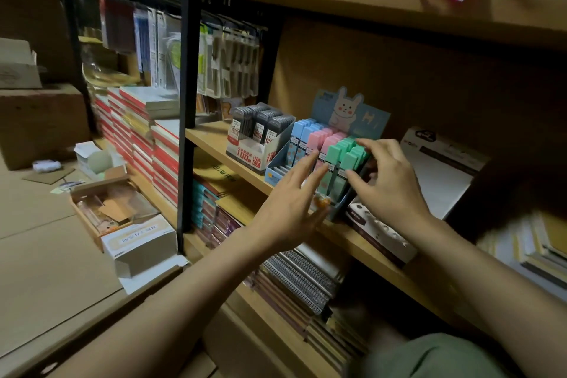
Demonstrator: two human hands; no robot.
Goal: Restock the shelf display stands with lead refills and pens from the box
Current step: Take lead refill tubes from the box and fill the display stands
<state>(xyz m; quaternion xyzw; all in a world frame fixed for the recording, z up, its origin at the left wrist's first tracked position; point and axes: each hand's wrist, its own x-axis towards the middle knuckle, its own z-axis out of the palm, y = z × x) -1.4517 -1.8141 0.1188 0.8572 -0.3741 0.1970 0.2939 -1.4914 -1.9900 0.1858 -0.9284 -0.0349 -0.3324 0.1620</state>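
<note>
From the head camera, both hands work at the pale-blue cardboard display stand with a rabbit cut-out on its back card [349,110], which sits on the wooden middle shelf [211,135] so its stock faces the aisle. The left hand [291,209] reaches in with fingers straight and spread, fingertips brushing the pink plastic lead-refill cases [322,139]; it holds nothing, and seems to steady the row. The right hand [386,181] hovers over the mint-green plastic lead-refill cases [345,156], fingers loosely curved and touching their tops and front; I cannot tell whether it truly pinches one or only nudges them level.

The cases stand nearly upright in tiered rows, long axis vertical and leaning slightly back toward the card, caps up and label faces toward the person, likely so shoppers can read them. Light-blue cases [302,138] fill the left rows. Just beside the stand on its left is a white-and-red cardboard stand of grey lead-refill tubes [260,132], also upright. An open brown cardboard box of small goods [104,209] lies on the floor, well apart.
</note>
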